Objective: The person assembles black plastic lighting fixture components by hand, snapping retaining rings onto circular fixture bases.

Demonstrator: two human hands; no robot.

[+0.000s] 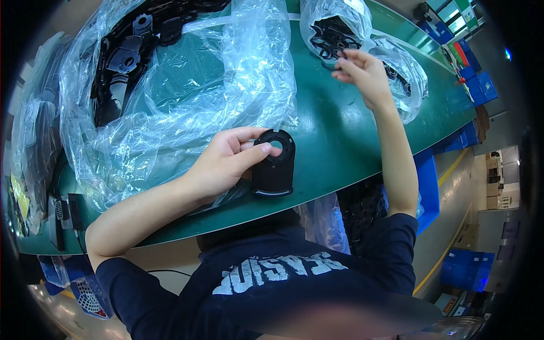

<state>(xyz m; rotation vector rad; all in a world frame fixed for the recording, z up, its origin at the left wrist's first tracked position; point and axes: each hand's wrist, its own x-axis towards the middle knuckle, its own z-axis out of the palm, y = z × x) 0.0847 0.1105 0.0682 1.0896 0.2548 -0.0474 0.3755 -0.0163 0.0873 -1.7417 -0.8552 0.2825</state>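
Observation:
My left hand (229, 156) grips a flat black plastic cover (273, 175), rounded at one end with a round hole through it. The thumb lies at that hole, and the cover is held above the near edge of the table. Farther off to the right, the fingers of my right hand (365, 76) are pinched on a thin, curved black ring (328, 67), only partly visible. Just beyond that hand lies an open clear plastic bag (362, 17) with many small black rings (334, 38) inside.
A large clear plastic bag (249, 73) covers much of the green table (334, 153), with glossy black parts (127, 54) at its far left. Another clear bag (416, 93) lies beyond my right forearm. A small black device (69, 211) with a cable sits at left. Below the right edge stands a blue bin (429, 195).

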